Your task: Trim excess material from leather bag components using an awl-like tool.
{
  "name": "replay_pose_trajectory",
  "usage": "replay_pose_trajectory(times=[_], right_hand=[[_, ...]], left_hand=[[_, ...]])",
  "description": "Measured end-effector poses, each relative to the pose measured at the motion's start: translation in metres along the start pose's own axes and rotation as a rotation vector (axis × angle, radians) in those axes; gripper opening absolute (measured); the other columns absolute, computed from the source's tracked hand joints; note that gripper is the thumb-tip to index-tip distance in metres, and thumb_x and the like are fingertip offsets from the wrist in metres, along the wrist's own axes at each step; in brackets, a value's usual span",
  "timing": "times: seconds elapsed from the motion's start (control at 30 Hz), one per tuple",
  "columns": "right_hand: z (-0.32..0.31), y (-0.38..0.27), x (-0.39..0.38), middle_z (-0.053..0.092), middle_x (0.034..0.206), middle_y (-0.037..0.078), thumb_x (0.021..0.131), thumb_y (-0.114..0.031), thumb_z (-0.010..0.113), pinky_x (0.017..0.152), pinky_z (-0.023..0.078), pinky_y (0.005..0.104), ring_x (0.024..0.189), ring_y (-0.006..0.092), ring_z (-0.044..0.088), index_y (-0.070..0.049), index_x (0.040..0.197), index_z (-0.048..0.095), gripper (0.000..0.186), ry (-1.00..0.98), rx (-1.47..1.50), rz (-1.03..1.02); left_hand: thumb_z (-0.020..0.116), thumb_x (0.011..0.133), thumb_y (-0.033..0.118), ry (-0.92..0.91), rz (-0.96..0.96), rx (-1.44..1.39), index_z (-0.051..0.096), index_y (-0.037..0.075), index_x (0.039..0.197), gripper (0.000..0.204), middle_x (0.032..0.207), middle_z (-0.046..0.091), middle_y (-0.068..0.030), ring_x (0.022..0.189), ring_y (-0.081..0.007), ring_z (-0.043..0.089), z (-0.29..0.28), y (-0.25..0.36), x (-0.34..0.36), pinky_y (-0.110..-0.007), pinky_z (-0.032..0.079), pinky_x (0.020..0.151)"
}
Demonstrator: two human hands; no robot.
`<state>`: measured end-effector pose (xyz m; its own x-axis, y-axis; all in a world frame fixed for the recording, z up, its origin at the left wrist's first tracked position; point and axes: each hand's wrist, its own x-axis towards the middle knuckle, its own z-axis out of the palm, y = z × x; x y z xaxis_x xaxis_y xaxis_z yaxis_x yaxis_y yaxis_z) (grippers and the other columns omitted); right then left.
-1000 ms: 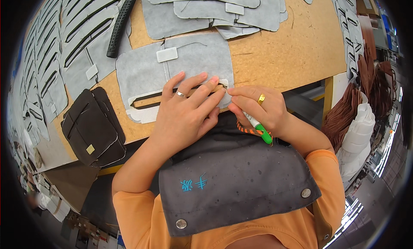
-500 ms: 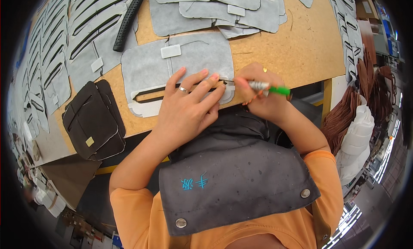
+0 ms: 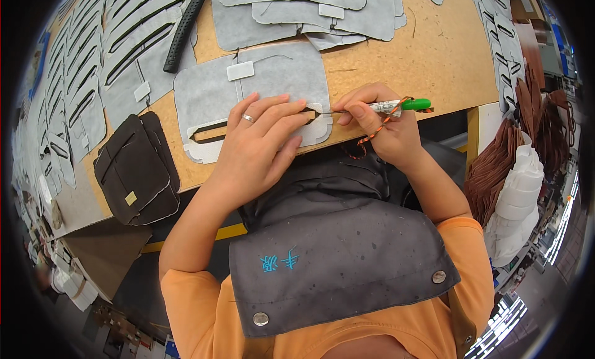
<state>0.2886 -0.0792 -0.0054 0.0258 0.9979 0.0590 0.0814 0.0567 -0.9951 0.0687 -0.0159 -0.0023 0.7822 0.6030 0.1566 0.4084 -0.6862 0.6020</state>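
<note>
A grey fabric panel (image 3: 201, 89) lies on the tabletop in front of me. A long slot (image 3: 211, 134) with dark edges, framed by a white strip, runs along its near side. My left hand (image 3: 260, 139) rests flat across the slot, fingers stretched out over the panel. My right hand (image 3: 390, 129) pinches a pen-shaped tool (image 3: 418, 104) with a whitish barrel, a green end and an orange-and-black cord about it. The tool's thin metal tip touches or hovers at the slot's right end; I cannot tell which. A small white tab (image 3: 240, 70) sits on the panel's middle seam.
Similar grey panels (image 3: 347, 24) are stacked behind, and rows of slotted panels (image 3: 139, 43) cover the left. A black-handled tool (image 3: 186, 36) lies between them. Dark brown pieces (image 3: 133, 173) sit at the left table edge. Brown strips (image 3: 496, 167) hang at the right.
The pen-shaped tool and my right hand have moved slightly right, and the tool is steadier and less blurred. My left hand has shifted a little left, uncovering the slot's right end.
</note>
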Motion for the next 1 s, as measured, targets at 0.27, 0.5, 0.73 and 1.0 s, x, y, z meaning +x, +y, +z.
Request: replay_pose_trajectory(times=[0.27, 0.5, 0.73, 1.0], right_hand=[[-0.010, -0.002, 0.014, 0.067, 0.089, 0.007, 0.098, -0.013, 0.054, 0.070, 0.050, 0.0227, 0.075, 0.0087, 0.062, 0.000, 0.094, 0.059, 0.014, -0.187, -0.063, 0.236], [-0.007, -0.003, 0.030, 0.059, 0.061, 0.001, 0.093, -0.016, 0.059, 0.051, 0.042, 0.0213, 0.056, 0.0052, 0.055, -0.001, 0.083, 0.060, 0.019, -0.178, -0.020, 0.235], [-0.019, -0.017, 0.048, 0.065, 0.075, 0.005, 0.095, -0.012, 0.056, 0.061, 0.049, 0.0227, 0.068, 0.0073, 0.061, 0.001, 0.088, 0.061, 0.016, -0.410, -0.169, 0.295], [-0.024, -0.002, 0.025, 0.066, 0.077, 0.005, 0.082, -0.014, 0.072, 0.058, 0.044, 0.0300, 0.059, 0.0212, 0.055, -0.008, 0.084, 0.061, 0.013, -0.395, -0.513, -0.379]], left_hand=[[0.068, 0.080, 0.010, -0.050, 0.146, 0.076, 0.065, 0.011, 0.100, 0.020, 0.121, 0.062, 0.0017, 0.119, -0.0198, 0.052, -0.001, -0.005, 0.010, -0.042, 0.030, 0.104], [0.069, 0.079, 0.011, -0.082, 0.141, 0.062, 0.066, 0.013, 0.098, 0.020, 0.124, 0.062, 0.0037, 0.119, -0.0193, 0.052, -0.002, -0.006, 0.011, -0.041, 0.028, 0.106], [0.068, 0.074, 0.009, -0.095, 0.141, 0.089, 0.067, 0.016, 0.099, 0.026, 0.121, 0.062, 0.0059, 0.120, -0.0185, 0.051, -0.001, -0.007, 0.011, -0.043, 0.027, 0.107], [0.068, 0.074, 0.009, -0.062, 0.119, 0.090, 0.066, 0.016, 0.095, 0.023, 0.117, 0.062, 0.0068, 0.118, -0.0183, 0.053, 0.005, -0.009, 0.010, -0.044, 0.026, 0.108]])
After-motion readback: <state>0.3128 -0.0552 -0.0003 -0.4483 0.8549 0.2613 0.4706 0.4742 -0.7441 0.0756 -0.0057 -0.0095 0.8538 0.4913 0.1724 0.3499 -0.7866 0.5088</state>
